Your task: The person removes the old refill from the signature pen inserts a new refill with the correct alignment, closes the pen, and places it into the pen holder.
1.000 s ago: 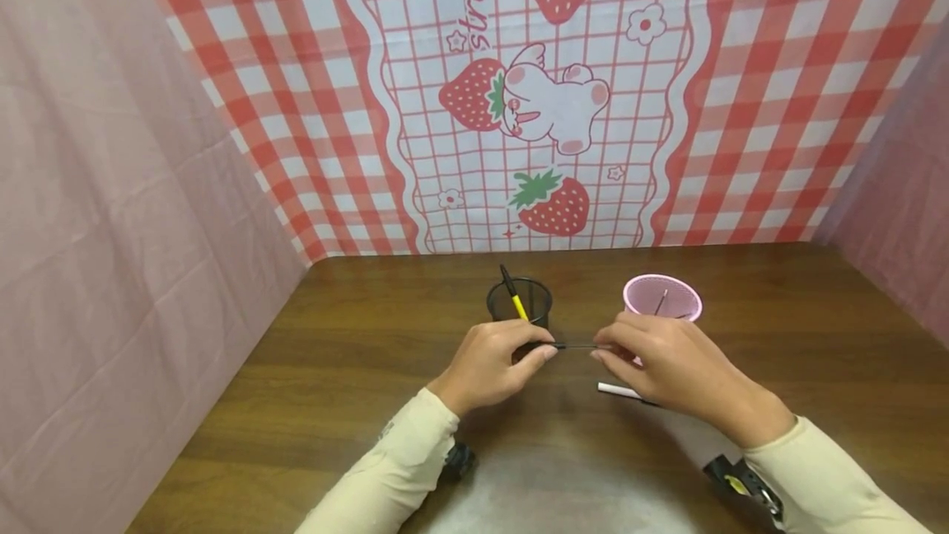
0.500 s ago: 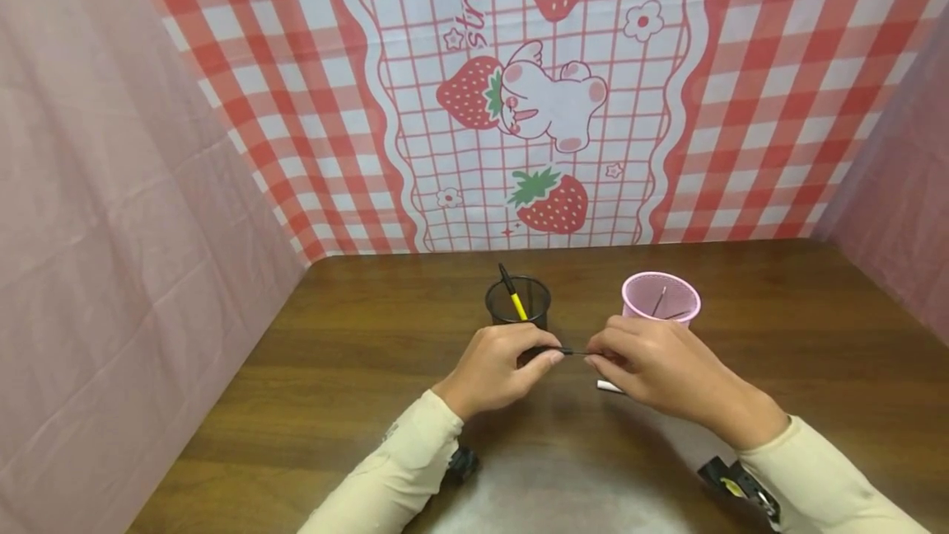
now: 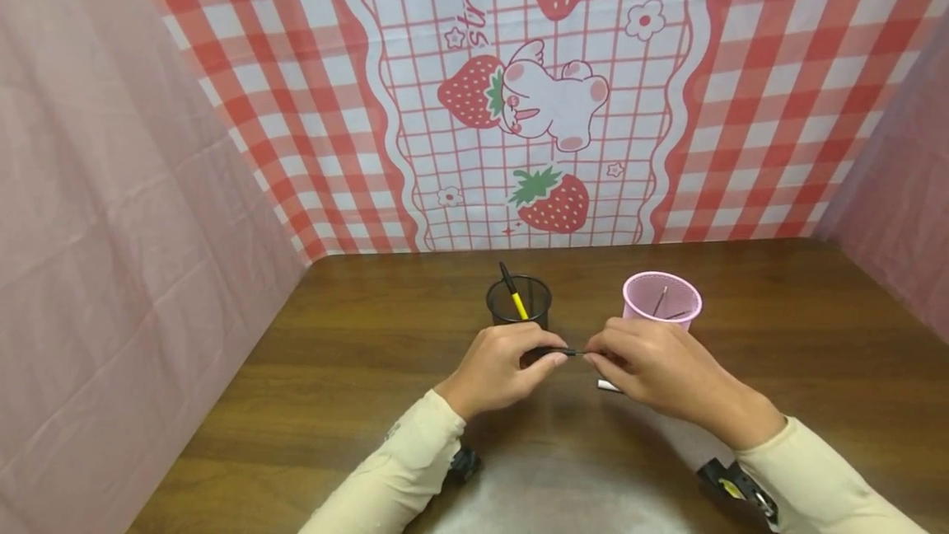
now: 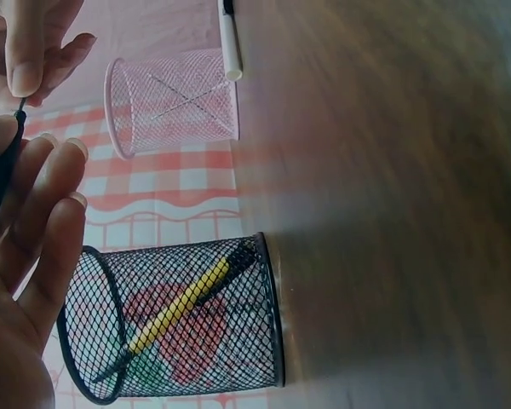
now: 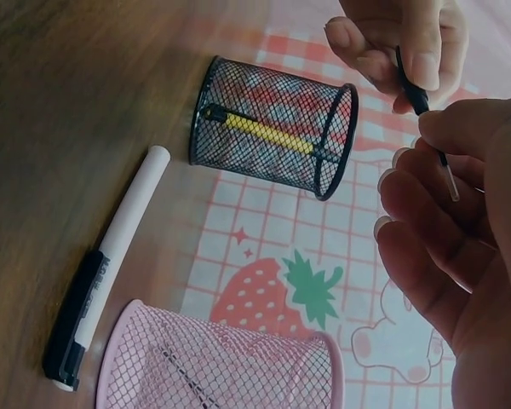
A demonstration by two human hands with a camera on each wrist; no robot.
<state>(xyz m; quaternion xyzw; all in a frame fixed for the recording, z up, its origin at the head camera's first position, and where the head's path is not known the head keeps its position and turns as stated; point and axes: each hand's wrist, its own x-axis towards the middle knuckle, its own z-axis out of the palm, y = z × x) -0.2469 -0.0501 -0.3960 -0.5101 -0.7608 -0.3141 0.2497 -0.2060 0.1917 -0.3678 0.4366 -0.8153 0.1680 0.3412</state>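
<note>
Close together over the table, both hands hold one dark, slim item. My left hand (image 3: 493, 367) pinches its black tapered barrel (image 4: 3, 170) between thumb and fingers. From the barrel's end a thin rod (image 5: 450, 181) runs into the right hand (image 3: 667, 369), whose thumb and fingers pinch it; its pale end shows past the thumb in the right wrist view. Between the fingertips only a short stretch is visible in the head view. Behind the left hand stands a black mesh cup (image 4: 277, 315) with a yellow and black pen (image 4: 177, 308) leaning in it.
A pink mesh cup (image 3: 662, 275) holding thin dark sticks stands behind the right hand. On the wooden table (image 3: 356, 353) lies a white and black marker (image 5: 123, 221), partly under the right hand in the head view. Checked cloth hangs behind, pink cloth at both sides.
The hands have drawn nearer each other, the left one shifting slightly right and the right one slightly left. Less of the thin rod shows between them.
</note>
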